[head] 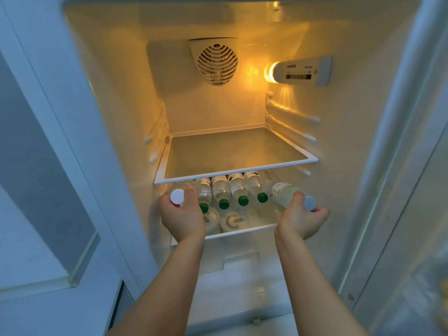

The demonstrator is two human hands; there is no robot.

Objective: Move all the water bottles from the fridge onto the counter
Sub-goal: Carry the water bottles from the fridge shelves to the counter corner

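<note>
Warm yellow light fills the open fridge (pixel 242 105) in front of me, with a round fan grille (pixel 217 61) on the back wall and a lamp with a control panel (pixel 300 71) on the side wall. One glass shelf (pixel 236 155) is bare, and just under it the lower shelf (pixel 242 231) carries the water bottles, all lying on their sides with the caps toward me. My left hand (pixel 182 215) has its fingers (pixel 191 196) closed around the neck of the white-capped bottle (pixel 177 197) at the outer end of the row; the cap shows between thumb and fingers. My right hand (pixel 301 218) has its fingers (pixel 320 212) wrapped from below around the neck of the second white-capped bottle (pixel 286 191), which lies tilted, its cap pointing outward past my fingers toward the open side of the fridge. Between my two hands lie four green-capped bottles (pixel 224 190), side by side and touching one another, their caps just beyond my fingertips. Under the green caps, near the front edge of the lower shelf, I see two pale round shapes (pixel 230 220), but I cannot tell what they are. Both forearms reach in from below. No tabletop is in view.
</note>
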